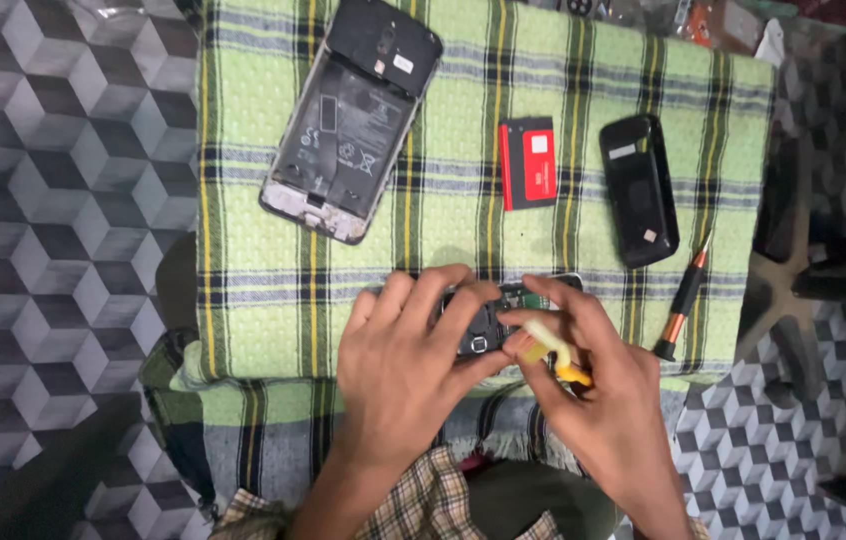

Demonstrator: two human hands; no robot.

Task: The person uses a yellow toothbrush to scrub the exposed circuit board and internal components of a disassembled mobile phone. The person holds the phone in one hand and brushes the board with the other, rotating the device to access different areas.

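Observation:
My left hand (405,360) grips a small opened phone (498,310) that lies on the green plaid cloth (253,280) near its front edge; the fingers wrap over the phone's left side. My right hand (593,390) holds a yellow-handled tool (555,352) pinched between thumb and fingers, with its tip at the phone's lower right part. Much of the phone is hidden under both hands.
A larger opened smartphone (343,130) with its back off lies at the cloth's upper left. A red battery (527,162) and a black back cover (639,190) lie at upper right. An orange-and-black screwdriver (681,305) rests right of my hands. Patterned floor surrounds the cloth.

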